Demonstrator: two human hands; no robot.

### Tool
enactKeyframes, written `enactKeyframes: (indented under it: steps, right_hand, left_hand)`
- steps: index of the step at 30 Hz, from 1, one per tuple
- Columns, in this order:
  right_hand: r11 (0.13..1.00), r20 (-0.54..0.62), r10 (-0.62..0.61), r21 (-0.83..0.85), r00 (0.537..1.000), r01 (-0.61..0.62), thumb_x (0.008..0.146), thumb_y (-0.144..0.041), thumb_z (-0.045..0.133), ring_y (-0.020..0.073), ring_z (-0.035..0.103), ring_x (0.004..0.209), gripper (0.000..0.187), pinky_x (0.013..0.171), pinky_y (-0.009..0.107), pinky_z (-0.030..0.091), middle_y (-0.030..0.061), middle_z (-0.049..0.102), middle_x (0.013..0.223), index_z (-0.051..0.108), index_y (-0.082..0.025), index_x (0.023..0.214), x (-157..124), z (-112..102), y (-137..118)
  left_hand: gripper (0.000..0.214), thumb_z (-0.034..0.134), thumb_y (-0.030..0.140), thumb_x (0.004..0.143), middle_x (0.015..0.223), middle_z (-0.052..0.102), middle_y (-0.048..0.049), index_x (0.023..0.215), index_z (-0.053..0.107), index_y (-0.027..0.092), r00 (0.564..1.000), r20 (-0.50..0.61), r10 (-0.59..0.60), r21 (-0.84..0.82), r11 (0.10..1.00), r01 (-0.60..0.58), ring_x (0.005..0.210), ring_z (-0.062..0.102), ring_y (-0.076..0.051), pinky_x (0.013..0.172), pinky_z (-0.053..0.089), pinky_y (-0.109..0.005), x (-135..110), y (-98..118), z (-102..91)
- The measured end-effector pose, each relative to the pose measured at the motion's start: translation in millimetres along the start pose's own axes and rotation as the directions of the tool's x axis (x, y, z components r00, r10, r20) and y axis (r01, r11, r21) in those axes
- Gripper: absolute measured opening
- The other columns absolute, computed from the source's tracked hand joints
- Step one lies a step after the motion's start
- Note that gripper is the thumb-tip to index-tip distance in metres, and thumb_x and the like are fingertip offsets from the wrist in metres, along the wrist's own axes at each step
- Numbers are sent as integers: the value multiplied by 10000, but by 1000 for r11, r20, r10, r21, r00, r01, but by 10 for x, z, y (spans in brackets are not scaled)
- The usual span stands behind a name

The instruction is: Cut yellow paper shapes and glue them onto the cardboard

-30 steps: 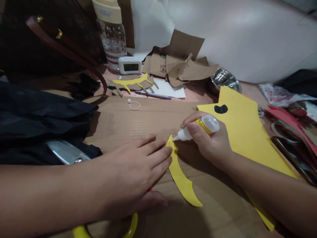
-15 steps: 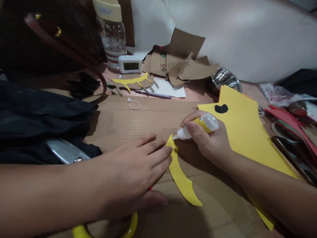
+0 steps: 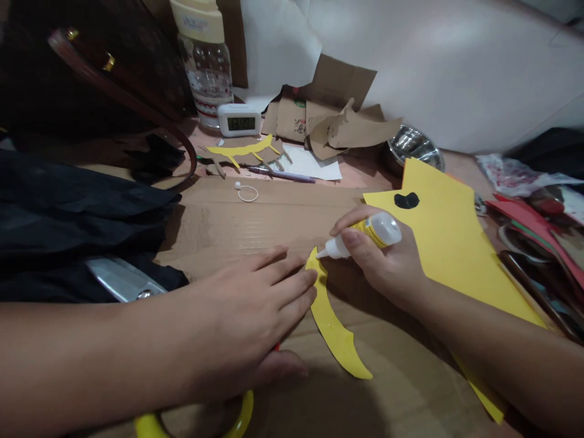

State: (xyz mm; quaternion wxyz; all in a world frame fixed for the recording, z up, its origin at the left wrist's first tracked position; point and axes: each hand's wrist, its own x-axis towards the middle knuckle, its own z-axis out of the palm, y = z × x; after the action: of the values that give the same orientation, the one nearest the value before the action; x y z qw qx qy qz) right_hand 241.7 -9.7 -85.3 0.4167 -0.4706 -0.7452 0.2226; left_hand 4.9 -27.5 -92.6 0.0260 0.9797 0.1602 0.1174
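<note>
A curved strip of yellow paper lies on the brown cardboard sheet, with small wet-looking spots on it. My left hand lies flat, fingers stretched out, its fingertips on the strip's left edge. In my right hand is a glue bottle, clear with a yellow label and white nozzle. The bottle is tilted and its tip meets the strip near the upper end. Under my left forearm are scissors with a metal blade and yellow handle loops, partly hidden.
Large yellow sheets with a black cut-out lie at the right. Behind stand a water bottle, a digital clock, cardboard scraps and a metal bowl. Black material covers the left; a phone lies far right.
Almost nothing differs. The glue bottle and my right hand have shifted very slightly left and down; my left hand stays on the strip.
</note>
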Motion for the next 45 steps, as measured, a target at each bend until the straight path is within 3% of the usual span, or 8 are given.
enactKeyframes:
  steps: [26, 34, 45]
  right_hand:
    - [999, -8, 46, -18, 999, -47, 945, -610, 615, 128, 575, 531, 419, 486, 262, 427, -9, 663, 644, 647, -226, 781, 15, -3, -11]
    - [1000, -34, 28, 4, 999, -28, 949, -594, 617, 136, 571, 522, 399, 485, 280, 431, -5, 651, 642, 659, -236, 778, 17, -17, -20]
    - [998, 53, 36, 57, 998, -39, 965, -485, 644, 120, 591, 537, 328, 480, 245, 432, -20, 663, 633, 642, -221, 772, -8, -13, -20]
  left_hand:
    - [631, 478, 597, 998, 1457, 614, -127, 1382, 619, 117, 1000, 25, 5, -5, 1000, -5, 1357, 557, -312, 1185, 310, -449, -10, -1, 7]
    - [640, 506, 595, 987, 1463, 605, -138, 1385, 619, 107, 1000, 20, 1, -21, 1000, 0, 1366, 551, -327, 1179, 323, -466, -10, -6, 6]
    - [641, 512, 593, 986, 1476, 589, -134, 1396, 614, 111, 999, 33, -6, -22, 1000, 7, 1384, 536, -335, 1174, 329, -470, -7, 3, -10]
